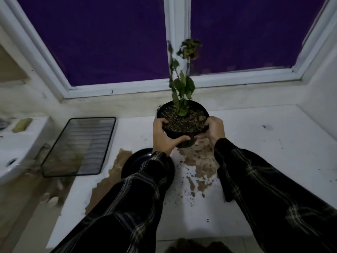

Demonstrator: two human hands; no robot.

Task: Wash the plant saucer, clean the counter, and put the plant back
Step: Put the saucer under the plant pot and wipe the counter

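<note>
A black pot point(182, 123) with a wilted green plant point(181, 83) is held just above the white counter point(255, 143). My left hand point(165, 137) grips the pot's left side, thumb under its front. My right hand point(214, 129) grips the right side. The black saucer point(138, 158) lies on the counter below and to the left, partly hidden by my left sleeve. Brown muddy water point(198, 157) and specks of soil spread over the counter around the saucer and under the pot.
A glass-topped tray with a black rim point(80, 145) lies left of the counter. A white sink point(16, 143) stands at the far left, with a green sponge point(21, 125) on its ledge. A window with a white frame point(127, 86) runs behind the counter.
</note>
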